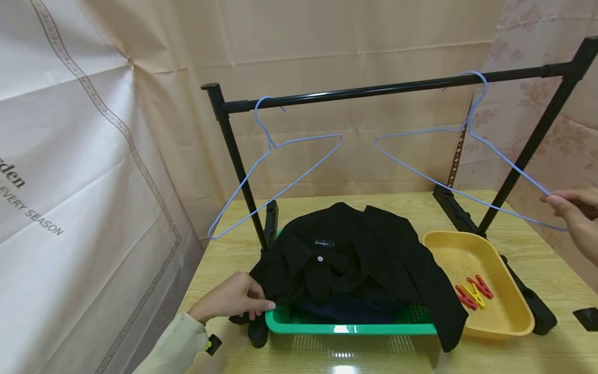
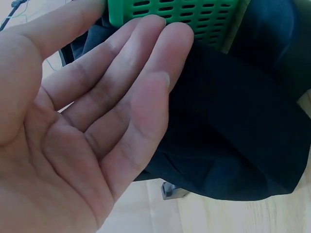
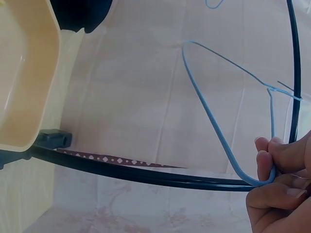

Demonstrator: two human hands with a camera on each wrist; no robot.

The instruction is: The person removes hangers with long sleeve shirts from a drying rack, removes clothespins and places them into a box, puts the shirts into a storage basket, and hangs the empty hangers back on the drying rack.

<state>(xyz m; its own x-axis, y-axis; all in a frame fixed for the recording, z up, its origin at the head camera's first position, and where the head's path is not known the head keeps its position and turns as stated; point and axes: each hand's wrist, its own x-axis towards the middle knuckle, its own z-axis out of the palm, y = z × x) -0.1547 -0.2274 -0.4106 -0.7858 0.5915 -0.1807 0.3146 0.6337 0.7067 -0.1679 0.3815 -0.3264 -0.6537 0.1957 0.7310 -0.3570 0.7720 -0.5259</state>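
Note:
At the right edge of the head view, my right hand [image 1: 579, 218] pinches the lower right corner of a blue wire hanger [image 1: 420, 174], whose hook is over the black rack bar [image 1: 355, 93]. The right wrist view shows thumb and fingers around that corner of the hanger [image 3: 211, 116]. A black collared garment [image 1: 374, 259] lies heaped in a green basket [image 1: 355, 329], one sleeve draped over its front right. My left hand [image 1: 233, 296] rests at the basket's front left corner, beside the black cloth. In the left wrist view its fingers [image 2: 160, 63] are loosely extended.
A second blue hanger [image 1: 299, 140] hangs bare at the bar's left. Right of the basket, a yellow tray [image 1: 500, 322] holds several red and yellow clothespins [image 1: 474, 293]. The rack's upright [image 1: 523, 150] stands near my right hand. Cloth curtains [image 1: 327, 47] surround the wooden table.

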